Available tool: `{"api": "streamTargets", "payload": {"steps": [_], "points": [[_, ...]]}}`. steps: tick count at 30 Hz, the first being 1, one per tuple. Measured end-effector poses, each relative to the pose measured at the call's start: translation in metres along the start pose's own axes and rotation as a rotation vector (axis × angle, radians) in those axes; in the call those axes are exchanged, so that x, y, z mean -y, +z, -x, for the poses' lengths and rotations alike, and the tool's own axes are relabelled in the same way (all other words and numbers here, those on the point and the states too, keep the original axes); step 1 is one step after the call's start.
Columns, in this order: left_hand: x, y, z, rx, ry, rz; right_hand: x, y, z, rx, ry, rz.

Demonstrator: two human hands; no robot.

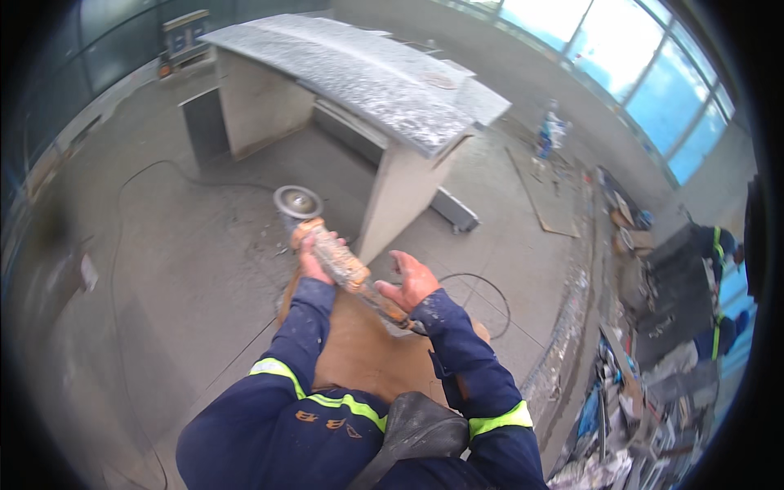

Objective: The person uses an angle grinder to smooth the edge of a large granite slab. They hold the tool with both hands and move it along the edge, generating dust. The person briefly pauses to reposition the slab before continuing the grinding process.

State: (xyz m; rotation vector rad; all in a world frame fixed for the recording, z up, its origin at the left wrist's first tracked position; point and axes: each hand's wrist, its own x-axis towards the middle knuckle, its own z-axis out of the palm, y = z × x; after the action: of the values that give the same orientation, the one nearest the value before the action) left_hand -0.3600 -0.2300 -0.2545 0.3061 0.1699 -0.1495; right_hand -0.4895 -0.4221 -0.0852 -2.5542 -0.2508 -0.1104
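Note:
A dusty orange angle grinder (343, 265) is tilted in front of me, its round disc (298, 202) at the far left end. My left hand (311, 260) is wrapped around its front part, close behind the disc. Beside the rear of the body is my right hand (411, 282), thumb and fingers apart, not closed on the tool. From the grinder's back end a dark cord (508, 306) loops over the floor to the right. Just beyond the tool stands a table with a dust-covered top (351, 73) and a pale panel leg (404, 192).
A thin cable (119, 245) curves across the floor at left. Debris (608, 416) is heaped at lower right. Dark clothing with bright stripes (719, 245) shows another person at the right edge. A plastic bottle (545, 139) stands near the windows. A board (207, 126) leans by the table.

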Motion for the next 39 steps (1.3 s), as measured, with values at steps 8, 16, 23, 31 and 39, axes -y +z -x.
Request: {"api": "streamTargets", "payload": {"steps": [8, 16, 23, 31, 39], "points": [[-0.003, 0.016, 0.022, 0.005, 0.061, -0.046, -0.020, 0.085, -0.032, 0.269, 0.024, -0.070], [-0.019, 0.051, 0.040, 0.112, 0.177, -0.014, -0.008, 0.048, -0.030, 0.382, 0.109, -0.217], [-0.059, 0.096, 0.012, -0.024, 0.183, -0.163, 0.006, -0.003, -0.073, 0.535, -0.058, -0.288], [-0.125, 0.212, -0.035, 0.114, 0.303, -0.250, 0.051, -0.078, -0.143, 0.482, -0.226, -0.302], [-0.154, 0.257, -0.081, 0.124, 0.304, -0.283, 0.078, -0.127, -0.193, 0.419, -0.210, -0.140]]}}
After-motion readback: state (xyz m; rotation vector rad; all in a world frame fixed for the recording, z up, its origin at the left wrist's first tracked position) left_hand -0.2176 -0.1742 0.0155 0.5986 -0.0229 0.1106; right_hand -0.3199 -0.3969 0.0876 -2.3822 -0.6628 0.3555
